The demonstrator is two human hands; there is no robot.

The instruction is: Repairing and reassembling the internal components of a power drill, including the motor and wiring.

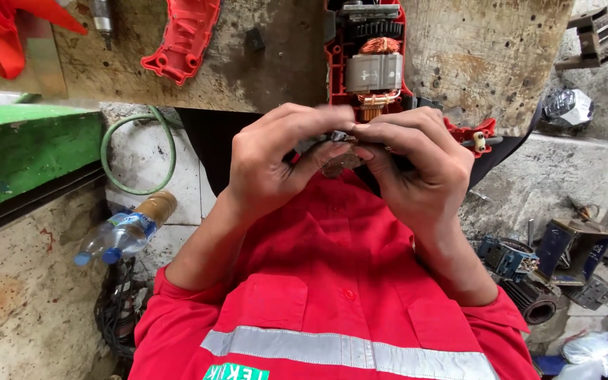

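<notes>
Your left hand (269,158) and right hand (416,165) pinch one small metal part (340,160) together, close for inspection, below the table's near edge (248,84)

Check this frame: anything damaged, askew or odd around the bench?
Nothing spilled. The power tool on the bench lies opened, copper windings bare, its red cover lying apart to one side. Both hands, left and right, pinch a small part, too blurred to identify.

Glossy red plastic housing (343,77) with coppery wire windings (378,46) lies on a rough, stained bench (480,49).
</notes>
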